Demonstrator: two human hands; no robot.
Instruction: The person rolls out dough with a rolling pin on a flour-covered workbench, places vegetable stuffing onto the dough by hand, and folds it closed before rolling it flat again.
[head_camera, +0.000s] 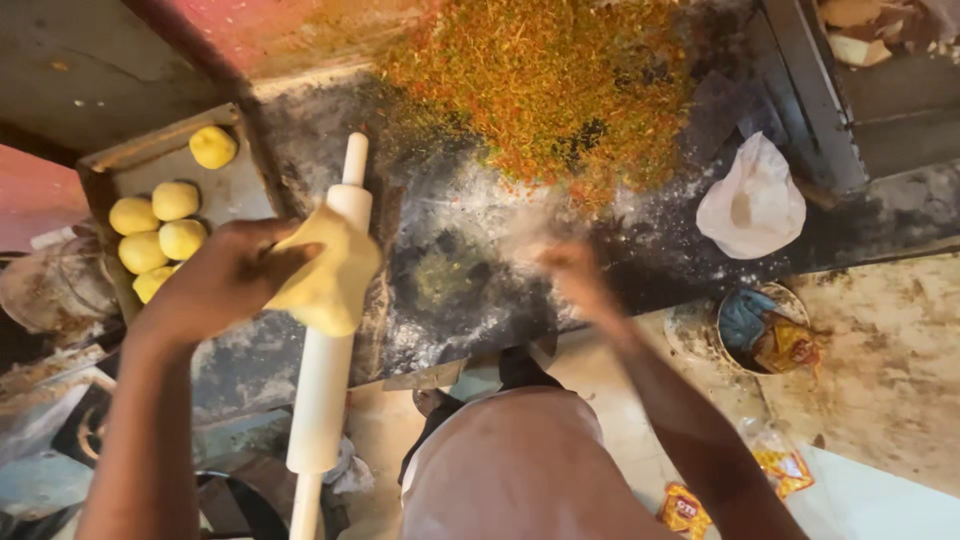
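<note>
Dough sheet (325, 270) hangs pinched in the left hand's (232, 275) closed grip, above the rolling pin (322, 390); it could stretch and tear. The right hand (578, 280) is blurred, grip unclear, over the floured desk (450, 240).

The floured dark slab (470, 270) offers open passage at its centre, between the white rolling pin (325, 350) on the left and the white plastic bag (752, 200) on the right. The far side is blocked by a wide heap of orange-green chopped mix (540, 90). Left access is obstructed by a metal tray (240, 190) carrying yellow dough balls (160, 225).
</note>
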